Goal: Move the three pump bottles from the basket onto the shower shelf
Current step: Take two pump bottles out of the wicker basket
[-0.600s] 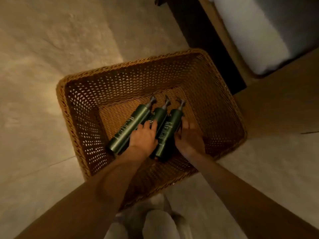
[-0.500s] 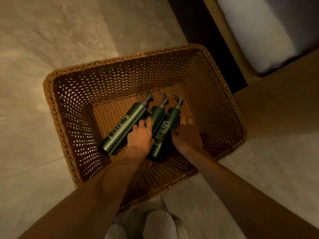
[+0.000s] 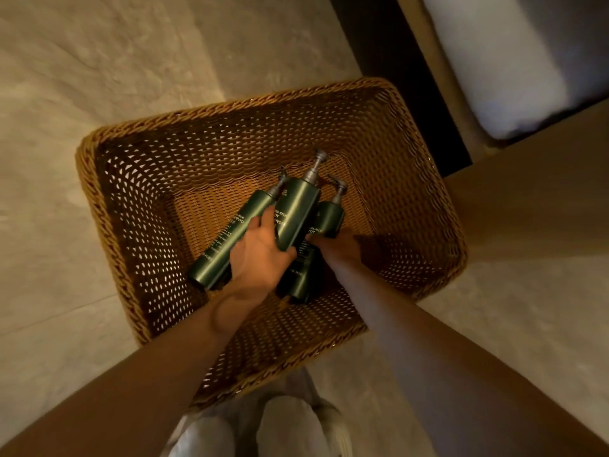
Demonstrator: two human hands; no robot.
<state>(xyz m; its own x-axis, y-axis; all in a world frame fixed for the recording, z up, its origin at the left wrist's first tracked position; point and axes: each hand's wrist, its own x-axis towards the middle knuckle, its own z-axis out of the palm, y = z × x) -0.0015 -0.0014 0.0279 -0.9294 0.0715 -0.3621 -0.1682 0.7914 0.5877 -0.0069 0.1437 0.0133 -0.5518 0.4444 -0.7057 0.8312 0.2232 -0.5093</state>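
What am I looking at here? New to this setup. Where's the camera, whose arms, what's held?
There is no robot here. A person wears a wide-angle camera on the head, so the single view looks down past their own two bare arms. A woven basket stands on a pale floor. Three dark green pump bottles are in it.

The left hand grips the middle bottle, which is tilted up with its pump end raised above the others. The left bottle lies on the basket bottom beside that hand. The right hand is on the right bottle; whether its fingers have closed round it is hidden. The white shapes at the bottom edge seem to be the person's shoes.
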